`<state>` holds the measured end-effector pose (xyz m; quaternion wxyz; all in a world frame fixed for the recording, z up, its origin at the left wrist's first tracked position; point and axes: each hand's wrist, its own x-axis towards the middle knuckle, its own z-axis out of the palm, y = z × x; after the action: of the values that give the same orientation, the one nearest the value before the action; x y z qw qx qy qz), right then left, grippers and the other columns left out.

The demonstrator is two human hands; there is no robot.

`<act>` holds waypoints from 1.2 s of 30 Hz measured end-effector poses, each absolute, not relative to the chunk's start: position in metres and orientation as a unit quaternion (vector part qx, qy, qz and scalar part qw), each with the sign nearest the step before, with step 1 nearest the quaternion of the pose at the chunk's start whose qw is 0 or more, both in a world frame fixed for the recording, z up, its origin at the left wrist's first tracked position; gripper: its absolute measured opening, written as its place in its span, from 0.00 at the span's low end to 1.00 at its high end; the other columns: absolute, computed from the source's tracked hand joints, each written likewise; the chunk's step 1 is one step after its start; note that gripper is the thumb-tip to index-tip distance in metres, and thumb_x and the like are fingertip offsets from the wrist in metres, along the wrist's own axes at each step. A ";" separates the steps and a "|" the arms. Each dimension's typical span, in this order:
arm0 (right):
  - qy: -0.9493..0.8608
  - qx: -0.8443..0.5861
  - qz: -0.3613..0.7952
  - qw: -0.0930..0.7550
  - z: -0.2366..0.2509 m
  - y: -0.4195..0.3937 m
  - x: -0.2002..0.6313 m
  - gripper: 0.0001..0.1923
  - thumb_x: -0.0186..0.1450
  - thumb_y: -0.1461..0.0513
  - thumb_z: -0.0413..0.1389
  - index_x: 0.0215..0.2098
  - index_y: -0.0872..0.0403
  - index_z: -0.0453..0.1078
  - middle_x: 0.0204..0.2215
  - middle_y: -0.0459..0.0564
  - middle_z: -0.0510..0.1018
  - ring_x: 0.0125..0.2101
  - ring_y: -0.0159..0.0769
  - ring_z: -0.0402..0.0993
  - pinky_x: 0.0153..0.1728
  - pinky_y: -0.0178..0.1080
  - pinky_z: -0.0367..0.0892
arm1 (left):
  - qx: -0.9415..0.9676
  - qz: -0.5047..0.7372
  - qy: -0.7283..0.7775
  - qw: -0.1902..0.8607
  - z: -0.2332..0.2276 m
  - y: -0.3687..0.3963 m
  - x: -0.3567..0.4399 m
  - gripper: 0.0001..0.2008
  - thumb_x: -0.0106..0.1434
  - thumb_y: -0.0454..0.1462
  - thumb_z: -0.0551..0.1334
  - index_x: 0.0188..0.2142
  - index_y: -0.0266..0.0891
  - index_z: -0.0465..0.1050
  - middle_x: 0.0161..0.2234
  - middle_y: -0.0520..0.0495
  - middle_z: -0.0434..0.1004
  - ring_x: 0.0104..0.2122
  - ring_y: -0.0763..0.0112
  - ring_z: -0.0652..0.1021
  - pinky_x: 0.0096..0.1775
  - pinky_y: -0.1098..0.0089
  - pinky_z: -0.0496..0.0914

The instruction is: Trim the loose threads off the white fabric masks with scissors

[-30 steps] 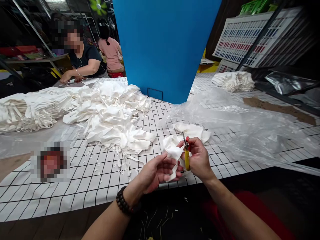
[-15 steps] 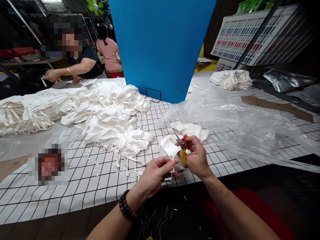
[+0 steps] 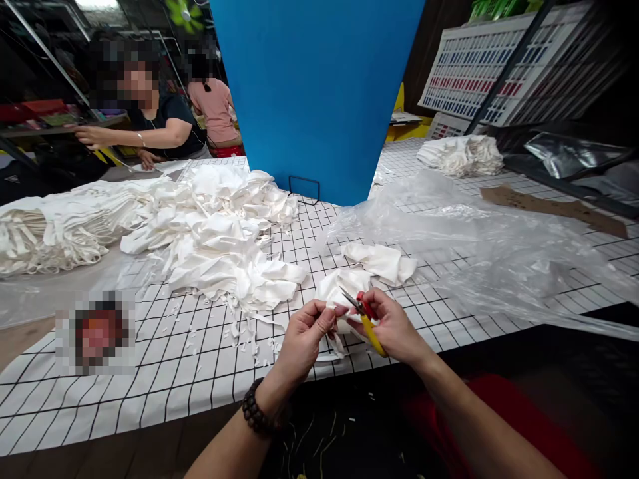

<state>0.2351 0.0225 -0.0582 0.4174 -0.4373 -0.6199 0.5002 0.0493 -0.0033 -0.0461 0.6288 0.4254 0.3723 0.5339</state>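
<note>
- At the near edge of the gridded worktop (image 3: 150, 392), my left hand (image 3: 304, 336) pinches a small white fabric piece (image 3: 344, 287) between thumb and fingertips, its grip closed on the cloth's near edge.
- My right hand (image 3: 394, 326) is wrapped around small snips (image 3: 364, 316) with a yellow and red handle, grip closed on the handle; the short blades point left at the spot where the left hand pinches.
- To do this trimming well, I judge the cloth should stay taut between the pinching fingers, with only the blade tips at the loose bit, so the cut takes the stray strip and not the body of the piece.
- I would keep the left fingertips just clear of the blades, as they sit very close together here.
- The fabric piece is white, soft and crumpled, bunched in loose folds; it rests partly on the worktop, just beyond both hands, and a narrow strip (image 3: 327, 356) hangs from it below the left hand.
- A second folded white piece (image 3: 382, 261) lies just behind it, beside a sheet of clear plastic (image 3: 474, 246).
- A large heap of similar white pieces (image 3: 219, 233) lies to the left, with small white offcuts (image 3: 244, 336) scattered on the grid between heap and hands.
- A blue board (image 3: 319, 93) stands upright behind; another person (image 3: 150, 120) sits at the far left end.
</note>
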 end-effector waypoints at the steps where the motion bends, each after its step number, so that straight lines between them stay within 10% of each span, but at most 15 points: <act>1: -0.621 -0.437 0.511 0.404 -0.054 0.022 0.242 0.17 0.55 0.60 0.66 0.34 0.50 0.61 0.33 0.45 0.73 0.31 0.33 0.68 0.32 0.35 0.65 | 0.418 0.536 0.373 0.631 -0.048 -0.003 0.050 0.11 0.62 0.44 0.64 0.35 0.36 0.74 0.30 0.48 0.74 0.27 0.74 0.70 0.32 0.72 0.66; 11: -0.764 -0.533 0.310 0.189 -0.002 0.005 0.266 0.19 0.52 0.57 0.66 0.36 0.49 0.62 0.30 0.42 0.71 0.29 0.35 0.67 0.28 0.35 0.61 | 0.594 0.510 0.420 0.459 -0.046 -0.009 0.051 0.08 0.67 0.39 0.60 0.33 0.38 0.73 0.28 0.51 0.66 0.30 0.73 0.68 0.34 0.72 0.62; 36: -0.796 -0.540 0.237 0.138 0.000 -0.003 0.257 0.17 0.54 0.53 0.62 0.29 0.50 0.59 0.19 0.39 0.66 0.20 0.32 0.61 0.22 0.34 0.53 | 0.645 0.457 0.395 0.468 -0.037 -0.011 0.045 0.09 0.67 0.39 0.59 0.33 0.38 0.75 0.30 0.49 0.69 0.32 0.71 0.70 0.35 0.72 0.64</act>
<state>0.2567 -0.0034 -0.0003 0.1380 -0.5400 -0.7957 0.2369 0.0450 -0.0110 -0.0365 0.4679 0.6452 0.3947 0.4572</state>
